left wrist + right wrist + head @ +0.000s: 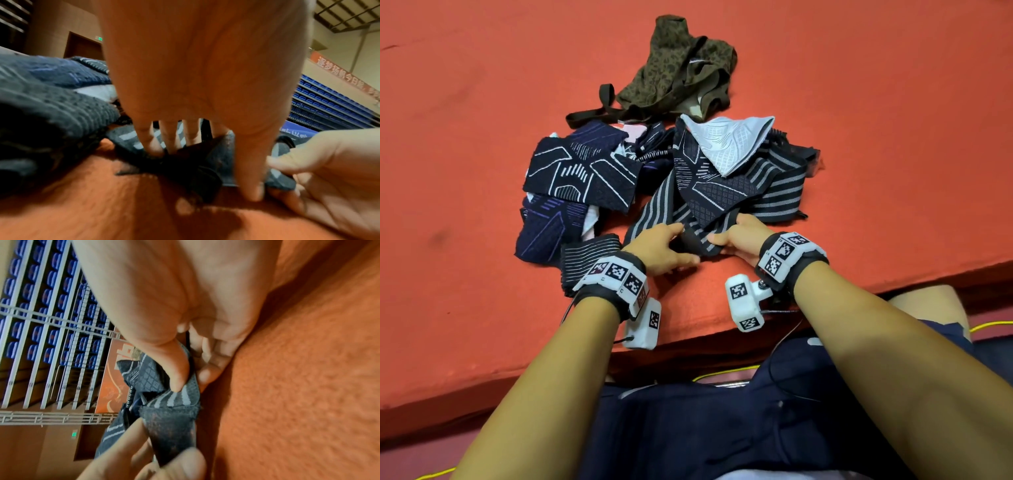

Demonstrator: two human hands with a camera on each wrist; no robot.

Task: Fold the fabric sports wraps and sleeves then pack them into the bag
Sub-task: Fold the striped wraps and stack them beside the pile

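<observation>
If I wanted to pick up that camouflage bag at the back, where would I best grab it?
Probably by the dark strap loop of the camouflage bag, reaching in from the bag's left side. The loop lies out on the bare orange mat, clear of the crumpled body and the pile of wraps, so fingers could hook it without catching other fabric.
</observation>
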